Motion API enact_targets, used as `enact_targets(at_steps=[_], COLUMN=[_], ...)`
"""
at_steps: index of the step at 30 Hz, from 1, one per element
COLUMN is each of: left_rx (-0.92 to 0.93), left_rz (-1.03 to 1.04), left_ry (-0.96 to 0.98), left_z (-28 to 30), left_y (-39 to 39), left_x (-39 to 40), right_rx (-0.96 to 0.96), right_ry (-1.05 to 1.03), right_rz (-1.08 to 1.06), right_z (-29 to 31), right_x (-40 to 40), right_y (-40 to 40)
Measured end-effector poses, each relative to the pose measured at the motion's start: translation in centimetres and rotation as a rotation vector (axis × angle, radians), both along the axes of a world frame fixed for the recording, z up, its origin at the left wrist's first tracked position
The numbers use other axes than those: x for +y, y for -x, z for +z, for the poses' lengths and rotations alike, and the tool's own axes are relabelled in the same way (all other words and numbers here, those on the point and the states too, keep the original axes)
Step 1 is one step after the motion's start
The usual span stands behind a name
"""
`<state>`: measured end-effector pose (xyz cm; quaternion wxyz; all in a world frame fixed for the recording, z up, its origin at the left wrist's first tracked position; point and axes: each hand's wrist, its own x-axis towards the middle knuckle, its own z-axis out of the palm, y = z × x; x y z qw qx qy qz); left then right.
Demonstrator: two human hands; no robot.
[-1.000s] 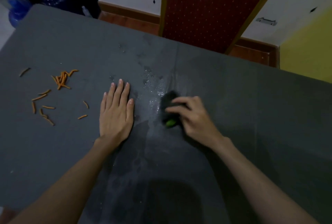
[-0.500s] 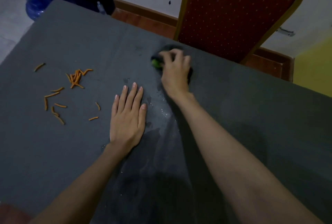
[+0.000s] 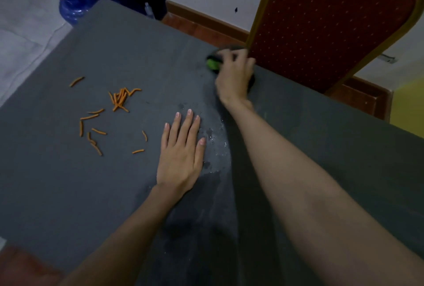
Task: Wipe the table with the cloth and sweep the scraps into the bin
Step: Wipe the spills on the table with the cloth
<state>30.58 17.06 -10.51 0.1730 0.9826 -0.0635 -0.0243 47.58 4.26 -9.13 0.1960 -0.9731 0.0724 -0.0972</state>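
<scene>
Cloth (image 3: 214, 63) now farther (table's (image 3: 68, 182) far edge).

One grey surface (image 3: 68, 182) carries everything. Two hands are on it: the left hand (image 3: 181, 155) near the middle and the right hand (image 3: 234, 77) at the far edge. There is one cloth (image 3: 214, 62), dark with a green patch, under the right hand. The orange scraps (image 3: 119, 99) lie on the left: a far cluster of roughly eight tangled sticks, too overlapped to count exactly, plus about nine loose ones around it, one far left by itself. One red chair (image 3: 330, 21) stands beyond the far edge. Two blue bottles (image 3: 73, 3) stand far left on the floor.
</scene>
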Motion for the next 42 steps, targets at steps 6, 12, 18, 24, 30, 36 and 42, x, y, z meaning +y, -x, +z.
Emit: enact_targets(at_steps=[6, 12, 18, 24, 30, 36, 42], left_rx=[0.045, -0.022, -0.006, 0.006, -0.056, -0.068, -0.055], left_rz=[-0.092, -0.072, -0.086, -0.173, -0.215, -0.19, -0.192], left_ry=[0.18, 0.069, 0.112, 0.177, 0.05, 0.044, 0.099], left_z=[1.6, 1.8, 0.9, 1.4, 1.0, 0.5, 0.1], left_y=[0.8, 5.6, 5.9, 7.2, 9.6, 9.8, 9.7], left_x=[1.5, 3.7, 4.6, 7.4, 13.2, 13.6, 14.1], right_rx=[0.029, -0.072, -0.029, -0.001, -0.046, -0.001, 0.025], right_ry=[-0.089, -0.07, -0.082, -0.147, -0.038, -0.039, 0.011], right_rz=[0.781, -0.165, 0.163, 0.637, -0.349, 0.087, 0.68], right_z=[1.7, 0.0, -0.1, 0.4, -0.1, -0.1, 0.7], right_x=[-2.7, -11.2, -3.2, -4.3, -8.0, 4.6, 0.8], right_y=[4.2, 9.2, 11.3, 20.9, 17.6, 16.8, 22.6])
